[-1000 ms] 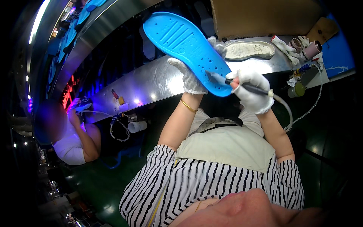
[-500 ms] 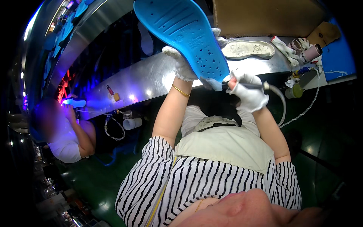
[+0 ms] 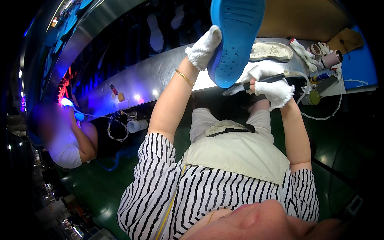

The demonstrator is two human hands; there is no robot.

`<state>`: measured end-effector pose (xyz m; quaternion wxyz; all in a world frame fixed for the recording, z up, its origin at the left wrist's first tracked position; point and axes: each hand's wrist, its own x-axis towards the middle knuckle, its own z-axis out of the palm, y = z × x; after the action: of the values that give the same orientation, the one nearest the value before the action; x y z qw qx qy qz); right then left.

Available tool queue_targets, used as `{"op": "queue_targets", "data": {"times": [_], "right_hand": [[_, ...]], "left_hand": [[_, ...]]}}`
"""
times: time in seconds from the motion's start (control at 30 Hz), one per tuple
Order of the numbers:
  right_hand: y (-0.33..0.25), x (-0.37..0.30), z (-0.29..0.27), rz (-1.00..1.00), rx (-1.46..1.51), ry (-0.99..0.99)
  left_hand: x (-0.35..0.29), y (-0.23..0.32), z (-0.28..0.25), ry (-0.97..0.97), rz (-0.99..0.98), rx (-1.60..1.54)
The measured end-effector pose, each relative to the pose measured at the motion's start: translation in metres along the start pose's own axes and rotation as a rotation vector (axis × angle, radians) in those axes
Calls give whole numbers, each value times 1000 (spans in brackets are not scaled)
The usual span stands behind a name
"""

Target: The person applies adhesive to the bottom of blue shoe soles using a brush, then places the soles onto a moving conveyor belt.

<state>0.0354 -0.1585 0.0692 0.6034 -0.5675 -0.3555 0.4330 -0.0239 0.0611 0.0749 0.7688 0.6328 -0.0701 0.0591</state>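
My left hand (image 3: 205, 47), in a white knit glove, grips the left edge of a large blue sole-shaped piece (image 3: 236, 48). The piece is dotted with small holes at its lower end and grooved higher up; it is held up over the bench edge, its top cut off by the frame. In my right hand (image 3: 276, 91), gloved with bare fingertips showing, is a black-handled brush (image 3: 269, 80). A pale hose runs from the handle's back end. The brush tip points left, just below the rounded lower end of the blue piece, and seems apart from it.
On the metal bench (image 3: 140, 82) lie a white sole (image 3: 272, 52), spare gloves (image 3: 303, 54) and a pink spool (image 3: 331, 59). A brown cardboard panel (image 3: 304, 18) stands behind. An olive-lidded jar (image 3: 312, 98) sits below the edge. At far left, a co-worker (image 3: 66, 152) sits by blue light.
The blue piece has swung right and turned more upright. My right hand has moved slightly right, and the brush tip has come away from the piece's lower end.
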Motion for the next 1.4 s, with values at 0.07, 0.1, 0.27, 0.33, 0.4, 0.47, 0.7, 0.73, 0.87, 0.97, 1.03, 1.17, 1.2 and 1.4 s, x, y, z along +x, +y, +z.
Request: {"op": "queue_targets", "data": {"times": [0.07,0.1,0.27,0.33,0.4,0.47,0.7,0.73,0.87,0.97,1.03,1.17,1.2,1.4], "right_hand": [[-8,0,12,-177,-84,121],[-11,1,19,-264,-125,182],[-11,9,25,-115,-416,95],[-11,10,20,-76,-286,27],[-15,10,13,-35,-78,22],[-19,11,15,-46,89,146],[-7,15,3,-221,-261,28],[-11,15,0,-266,-208,21],[-15,25,-3,-208,-319,193],[-20,26,-10,-319,-604,68],[-22,17,-16,-297,-384,80],[-22,9,-20,-285,-118,285],[-25,6,-19,-253,-191,305],[-3,6,-3,-326,-177,416]], "left_hand": [[4,-1,1,11,-67,-6],[5,-1,1,6,-109,9],[12,0,-5,113,-376,101],[12,-2,-6,147,-401,89],[13,-7,-6,176,-425,78],[14,-10,-8,140,-393,14],[8,-8,-13,141,-411,27],[9,-6,-12,148,-424,11],[2,6,-8,171,-430,-17],[-1,13,-6,221,-430,-2],[-2,14,-4,323,-364,-46],[-18,19,-12,368,159,-396],[-28,25,-15,311,169,-696],[-55,-18,-13,32,-21,-1018]]}}
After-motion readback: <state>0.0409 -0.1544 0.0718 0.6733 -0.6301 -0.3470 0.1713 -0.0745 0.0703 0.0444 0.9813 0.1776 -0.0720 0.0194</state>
